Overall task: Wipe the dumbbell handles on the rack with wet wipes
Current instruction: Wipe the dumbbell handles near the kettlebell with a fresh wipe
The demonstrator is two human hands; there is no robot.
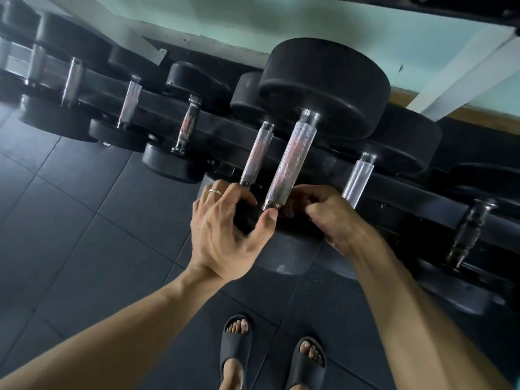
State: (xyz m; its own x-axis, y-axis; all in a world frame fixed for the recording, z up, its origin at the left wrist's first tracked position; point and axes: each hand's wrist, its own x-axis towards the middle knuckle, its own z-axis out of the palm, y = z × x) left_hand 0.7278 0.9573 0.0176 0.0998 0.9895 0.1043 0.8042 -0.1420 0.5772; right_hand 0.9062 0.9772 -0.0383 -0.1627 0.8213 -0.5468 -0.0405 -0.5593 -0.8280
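Observation:
A large dumbbell lies across the black rack (439,201) with its knurled steel handle (291,164) pointing toward me. Its far head (326,85) is a thick black disc, and its near head (284,251) sits under my hands. My left hand (225,229), with a ring on one finger, wraps the left rim of the near head, thumb tip at the base of the handle. My right hand (326,215) curls around the right side of the same head. I see no wet wipe in either hand.
Several smaller dumbbells line the rack, with one handle (257,153) just left and another (358,177) just right of the large one. Dark rubber floor tiles (84,220) lie below. My feet in dark slides (236,347) stand close to the rack.

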